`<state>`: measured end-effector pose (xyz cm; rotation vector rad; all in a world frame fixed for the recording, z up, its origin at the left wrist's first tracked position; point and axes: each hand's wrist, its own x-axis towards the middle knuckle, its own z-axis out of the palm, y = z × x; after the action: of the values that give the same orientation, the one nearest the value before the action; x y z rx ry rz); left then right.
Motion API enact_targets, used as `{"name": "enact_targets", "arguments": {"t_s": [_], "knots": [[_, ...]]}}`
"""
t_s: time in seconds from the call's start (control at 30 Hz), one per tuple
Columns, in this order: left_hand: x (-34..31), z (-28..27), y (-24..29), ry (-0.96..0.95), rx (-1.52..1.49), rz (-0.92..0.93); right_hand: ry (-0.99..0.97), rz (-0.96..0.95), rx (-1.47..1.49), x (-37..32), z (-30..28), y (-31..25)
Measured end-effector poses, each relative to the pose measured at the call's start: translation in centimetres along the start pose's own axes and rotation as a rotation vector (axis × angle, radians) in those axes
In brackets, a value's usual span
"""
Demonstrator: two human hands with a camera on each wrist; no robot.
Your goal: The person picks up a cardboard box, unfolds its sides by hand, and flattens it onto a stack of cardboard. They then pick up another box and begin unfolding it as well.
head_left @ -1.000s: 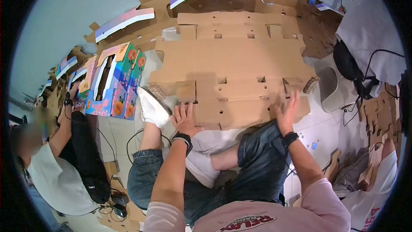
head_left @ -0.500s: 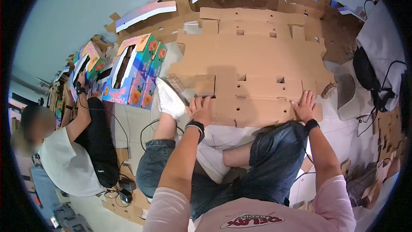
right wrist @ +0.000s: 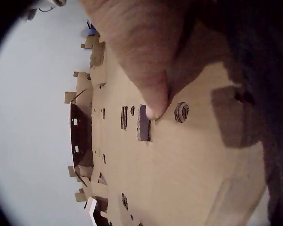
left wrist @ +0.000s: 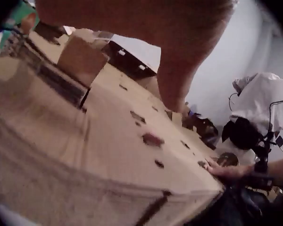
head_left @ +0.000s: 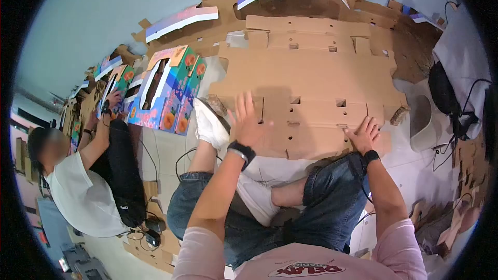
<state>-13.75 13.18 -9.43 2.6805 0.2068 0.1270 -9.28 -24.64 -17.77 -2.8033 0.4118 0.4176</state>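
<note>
A large flat die-cut cardboard sheet (head_left: pixel 311 72) lies in front of me, brown side up, with slots and round holes along its panels. My left hand (head_left: pixel 250 126) is over its near left part, fingers spread and straight, holding nothing. Its shadow falls on the board. At the near right edge my right hand (head_left: pixel 364 136) rests on the sheet with extended fingers. In the right wrist view, the right thumb (right wrist: pixel 155 101) touches the board at the edge of a rectangular slot (right wrist: pixel 144 123). Folded corner tabs (head_left: pixel 399 116) stand up at the sheet's sides.
Colourful fruit-printed boxes (head_left: pixel 163 91) stand at the left, beside my white shoe (head_left: pixel 210 124). Another person (head_left: pixel 85 186) sits there handling a box. More cardboard pieces (head_left: pixel 181 25) lean along the wall. A pale bin (head_left: pixel 423 124) and cables are at the right.
One second ago my right hand was raised near the right edge; it has come down onto the cardboard. My left hand has lifted off the near left edge and moved forward.
</note>
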Motion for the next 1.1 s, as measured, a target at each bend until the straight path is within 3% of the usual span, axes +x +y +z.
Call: {"name": "enact_targets", "arguments": {"t_s": [0.1,0.17,0.3,0.43,0.57,0.63,0.73,0.87,0.93,1.07,1.1], "knots": [[2.8,2.9,-2.8,0.130,0.031,0.033,0.007,-0.005,0.021,0.0,0.2,0.1],[2.5,7.4,-5.8,-0.267,0.005,-0.073,0.054,0.001,0.026,-0.1,0.6,0.1],[-0.1,5.7,-3.2,-0.362,0.261,-0.096,0.176,0.092,-0.007,-0.8,2.1,-2.4],[-0.3,6.1,-3.6,-0.357,0.249,-0.089,0.448,-0.067,0.033,-4.2,6.8,-8.2],[-0.2,6.0,-3.7,-0.362,0.220,-0.094,0.416,0.008,0.075,-6.4,6.4,-11.9],[-0.2,6.1,-3.6,-0.365,0.211,-0.094,0.500,-0.092,0.171,-6.1,7.1,-11.4],[-0.1,5.7,-3.7,-0.372,0.198,-0.096,0.468,-0.182,0.341,-6.8,6.7,-10.7],[0.1,5.7,-3.5,-0.407,0.212,-0.113,0.523,-0.370,0.231,-7.9,3.9,-11.3],[-0.1,5.9,-3.6,-0.409,0.196,-0.110,0.438,-0.520,0.279,-7.6,2.5,-13.1],[0.0,5.8,-3.8,-0.386,0.180,-0.103,0.342,-0.479,0.411,-5.8,5.6,-16.1],[0.1,5.0,-3.7,-0.382,0.186,-0.108,0.347,-0.408,0.238,-5.8,6.7,-16.4]]}}
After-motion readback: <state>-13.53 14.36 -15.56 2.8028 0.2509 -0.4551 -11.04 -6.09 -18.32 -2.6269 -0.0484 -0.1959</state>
